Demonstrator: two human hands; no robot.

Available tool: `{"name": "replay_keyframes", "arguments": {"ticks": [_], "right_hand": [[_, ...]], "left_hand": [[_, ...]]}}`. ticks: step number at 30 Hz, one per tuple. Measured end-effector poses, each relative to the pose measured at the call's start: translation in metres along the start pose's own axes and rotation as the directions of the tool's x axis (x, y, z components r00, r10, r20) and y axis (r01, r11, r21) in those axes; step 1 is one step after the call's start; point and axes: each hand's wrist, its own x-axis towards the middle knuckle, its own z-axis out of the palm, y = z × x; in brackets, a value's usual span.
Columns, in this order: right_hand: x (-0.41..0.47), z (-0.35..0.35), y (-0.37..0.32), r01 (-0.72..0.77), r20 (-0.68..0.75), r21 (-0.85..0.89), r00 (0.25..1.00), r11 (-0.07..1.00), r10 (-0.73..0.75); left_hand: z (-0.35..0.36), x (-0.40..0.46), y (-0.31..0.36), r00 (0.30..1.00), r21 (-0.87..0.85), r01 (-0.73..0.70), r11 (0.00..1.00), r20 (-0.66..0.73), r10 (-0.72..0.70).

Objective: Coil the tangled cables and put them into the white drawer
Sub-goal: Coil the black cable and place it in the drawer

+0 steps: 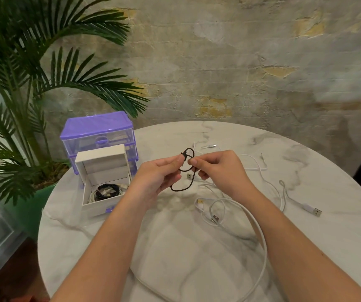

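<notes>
Standing off to the left of the hands was the white drawer (101,192), pulled out onto the marble table (338,225) in front of the purple plastic drawer unit (98,136), with a few black and white coils already lying in it. It sat near the left hand (160,177), within easy reach.

That left hand was raised above the tabletop, thumb and fingertips pinching a short black USB cable (186,168) where its small loop crossed. The right hand (218,168) pinched the same loop from the other side, the two hands almost touching. Below them the cable's tail curved down and back up, its metal USB plug (188,177) hanging free between the wrists.

By the look of it the black cable was light and thin, limp enough to bend wherever it was pinched yet springy enough to open again if let go. I judged the crossing of the loop to be the place to hold, with the plug end tucked in last.

Under and to the right of the right hand lay the loose white cables (260,232), still tangled: one thick and flat, sweeping in a wide arc toward the table's near edge, others thinner. Farthest right lay a white USB connector (313,210), well apart from both hands. The flat one would likely resist tight coiling.
</notes>
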Motion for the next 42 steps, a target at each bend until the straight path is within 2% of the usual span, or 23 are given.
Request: {"name": "replay_keyframes", "arguments": {"ticks": [6, 13, 18, 24, 31, 33, 36, 39, 42], "right_hand": [[-0.001, 0.001, 0.0, 0.039, -0.041, -0.017, 0.998, 0.999, -0.039], [0.004, -0.003, 0.008, 0.144, -0.118, -0.208, 0.978, 0.967, -0.171], [0.003, -0.004, 0.009, 0.231, -0.075, -0.333, 0.96, 0.914, -0.27], [0.004, -0.007, 0.008, 0.253, -0.085, -0.388, 0.948, 0.886, -0.308], [0.006, -0.007, 0.012, 0.308, -0.002, -0.469, 0.937, 0.828, -0.349], [0.006, -0.005, 0.012, 0.31, -0.015, -0.435, 0.936, 0.845, -0.352], [0.006, -0.003, 0.008, 0.205, -0.036, -0.188, 0.976, 0.961, -0.215], [0.005, -0.004, 0.007, -0.015, 0.114, 0.028, 0.993, 0.999, 0.012], [0.003, -0.002, 0.011, -0.09, 0.236, 0.119, 0.97, 0.989, 0.06]], "left_hand": [[-0.001, 0.0, -0.001, 0.999, -0.012, -0.013, 1.0, 0.034, 0.013], [0.004, 0.001, -0.004, 0.993, 0.172, -0.104, 0.98, 0.064, 0.094], [0.009, 0.0, -0.006, 0.973, 0.279, -0.229, 0.932, 0.091, 0.212], [0.008, 0.002, -0.01, 0.974, 0.347, -0.225, 0.91, 0.096, 0.205], [0.006, 0.004, -0.008, 0.97, 0.294, -0.241, 0.925, 0.06, 0.234], [0.006, 0.004, -0.008, 0.971, 0.264, -0.239, 0.934, 0.045, 0.236], [0.003, 0.003, -0.005, 0.963, 0.136, -0.264, 0.955, -0.023, 0.27], [-0.002, 0.006, -0.001, 0.953, -0.005, -0.289, 0.957, -0.098, 0.287], [-0.005, 0.006, 0.0, 0.951, -0.051, -0.291, 0.955, -0.128, 0.283]]}}
